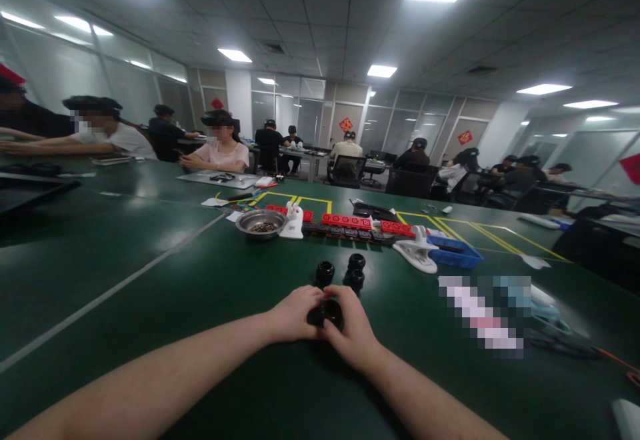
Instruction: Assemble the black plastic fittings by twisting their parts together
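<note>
- Sitting on the smooth green bench (210, 300), a round metal bowl (261, 235) holds small bits.
- I curl my left hand (294, 313) narrowly against a glossy black piece (333, 311) with a round opening.
- Just beyond, I see three shiny, rounded black parts (325, 272).
- My right hand (354, 330) clasps the same piece, seemingly steadying it.

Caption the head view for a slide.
Two bare hands hold black parts above a green table, near a metal bowl.
</note>
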Demonstrator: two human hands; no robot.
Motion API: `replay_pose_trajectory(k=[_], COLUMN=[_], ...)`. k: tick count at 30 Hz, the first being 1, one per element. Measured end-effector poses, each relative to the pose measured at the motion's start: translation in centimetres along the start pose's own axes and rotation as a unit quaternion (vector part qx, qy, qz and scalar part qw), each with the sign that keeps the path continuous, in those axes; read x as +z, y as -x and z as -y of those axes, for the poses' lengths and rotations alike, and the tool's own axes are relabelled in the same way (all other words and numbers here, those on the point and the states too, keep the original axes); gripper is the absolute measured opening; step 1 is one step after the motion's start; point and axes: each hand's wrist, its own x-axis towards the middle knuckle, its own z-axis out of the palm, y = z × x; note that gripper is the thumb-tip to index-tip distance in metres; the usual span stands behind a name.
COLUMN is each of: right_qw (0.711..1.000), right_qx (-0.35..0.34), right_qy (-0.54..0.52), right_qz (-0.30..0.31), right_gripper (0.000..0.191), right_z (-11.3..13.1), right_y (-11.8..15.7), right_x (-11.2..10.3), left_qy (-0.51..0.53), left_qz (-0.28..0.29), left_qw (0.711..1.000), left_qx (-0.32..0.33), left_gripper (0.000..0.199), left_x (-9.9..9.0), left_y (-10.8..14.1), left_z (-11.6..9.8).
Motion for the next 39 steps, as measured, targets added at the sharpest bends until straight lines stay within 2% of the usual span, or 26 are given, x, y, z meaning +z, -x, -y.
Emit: replay_pose_trajectory(k=[4, 7, 13, 19, 23, 26, 32, 35, 39], right_qw=[0.998, 0.998, 1.000, 0.998, 0.999, 1.000, 0.999, 0.998, 0.998], right_qx=[0.030, 0.047, 0.002, 0.029, 0.034, 0.019, 0.029, 0.048, 0.041], right_qy=[0.032, 0.041, 0.007, 0.041, 0.038, 0.015, 0.024, 0.039, 0.026], right_qz=[-0.034, -0.020, 0.004, -0.043, -0.014, 0.016, -0.013, 0.019, 0.040], right_gripper=[0.041, 0.035, 0.037, 0.037, 0.031, 0.036, 0.040, 0.035, 0.037], right_z=[-0.14, -0.11, 0.13, -0.28, -0.16, 0.05, -0.08, -0.05, 0.20], right_y=[-0.13, -0.37, -0.22, -0.22, -0.35, -0.29, -0.17, -0.32, -0.37], right_x=[0.06, 0.12, 0.00, 0.14, 0.17, 0.01, 0.11, 0.24, 0.11], left_qy=[-0.004, -0.003, -0.009, -0.011, 0.001, 0.001, -0.004, 0.000, 0.001], left_qz=[-0.005, -0.005, 0.000, -0.013, -0.004, -0.003, -0.006, 0.001, 0.008], left_qw=[1.000, 1.000, 1.000, 1.000, 1.000, 1.000, 1.000, 1.000, 1.000], left_qx=[0.005, 0.007, 0.002, 0.009, 0.008, 0.008, 0.015, 0.008, -0.002], left_gripper=[0.038, 0.037, 0.041, 0.037, 0.040, 0.041, 0.042, 0.044, 0.042], left_x=[0.10, 0.05, 0.18, 0.40, 0.06, 0.03, 0.41, 0.33, 0.25], left_y=[-0.05, -0.07, -0.04, -0.14, -0.05, -0.02, -0.12, -0.07, -0.04], left_z=[0.02, -0.02, 0.14, 0.29, 0.00, -0.04, 0.37, 0.38, 0.28])
